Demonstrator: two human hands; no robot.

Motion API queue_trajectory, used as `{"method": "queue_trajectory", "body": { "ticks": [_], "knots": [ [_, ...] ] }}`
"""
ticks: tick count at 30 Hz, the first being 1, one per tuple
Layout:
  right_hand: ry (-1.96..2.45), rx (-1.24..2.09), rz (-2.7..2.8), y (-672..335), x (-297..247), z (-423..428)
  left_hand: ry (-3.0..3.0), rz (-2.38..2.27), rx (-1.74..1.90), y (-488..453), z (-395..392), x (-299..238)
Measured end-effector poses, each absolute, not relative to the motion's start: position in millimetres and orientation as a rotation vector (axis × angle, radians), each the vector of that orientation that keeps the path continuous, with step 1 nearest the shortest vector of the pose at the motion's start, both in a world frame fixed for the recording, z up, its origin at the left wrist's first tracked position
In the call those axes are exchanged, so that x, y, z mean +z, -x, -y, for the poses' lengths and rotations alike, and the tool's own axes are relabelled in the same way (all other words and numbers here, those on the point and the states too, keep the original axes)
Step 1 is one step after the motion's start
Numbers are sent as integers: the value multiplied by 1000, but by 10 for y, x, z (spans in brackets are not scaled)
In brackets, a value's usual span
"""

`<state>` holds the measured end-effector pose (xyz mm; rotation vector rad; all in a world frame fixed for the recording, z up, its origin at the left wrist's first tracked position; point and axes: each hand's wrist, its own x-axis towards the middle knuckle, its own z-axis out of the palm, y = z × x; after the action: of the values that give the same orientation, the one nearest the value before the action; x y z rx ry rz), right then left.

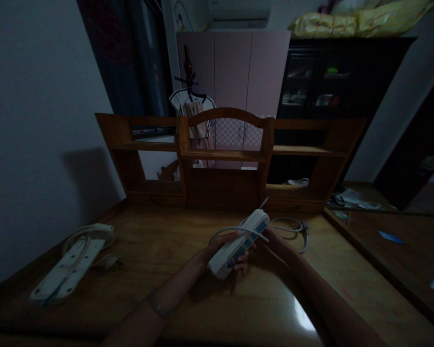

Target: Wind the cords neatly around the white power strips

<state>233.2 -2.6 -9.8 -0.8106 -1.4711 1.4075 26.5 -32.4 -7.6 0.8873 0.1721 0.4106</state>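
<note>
A white power strip (238, 243) with blue marks is held above the wooden desk (159, 250) at its middle. My left hand (220, 250) is wrapped around the strip's near end from below. My right hand (271, 246) is closed on the strip's far side, where its grey cord (292, 226) loops across the strip and out to the right, ending in a plug (305, 225) lying on the desk.
A second white power strip (68, 272) with a coiled cord lies at the desk's left edge. A wooden shelf unit (227, 154) stands along the back. Behind it are a pink wardrobe and a dark cabinet. A lower side surface with papers lies to the right.
</note>
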Motion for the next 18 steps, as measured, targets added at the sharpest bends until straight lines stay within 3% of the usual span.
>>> {"method": "queue_trajectory", "body": {
  "ticks": [5, 11, 18],
  "knots": [
    [642, 1774, 1209, -2316, -73, -25, -845, -186, 552, -299, 267, -91],
    [652, 1741, 1209, -2327, -16, -111, -789, -267, 813, -281, 231, -37],
    [631, 1662, 1161, -2367, 41, -56, -797, -265, 719, -277, 234, -45]
  ]
}}
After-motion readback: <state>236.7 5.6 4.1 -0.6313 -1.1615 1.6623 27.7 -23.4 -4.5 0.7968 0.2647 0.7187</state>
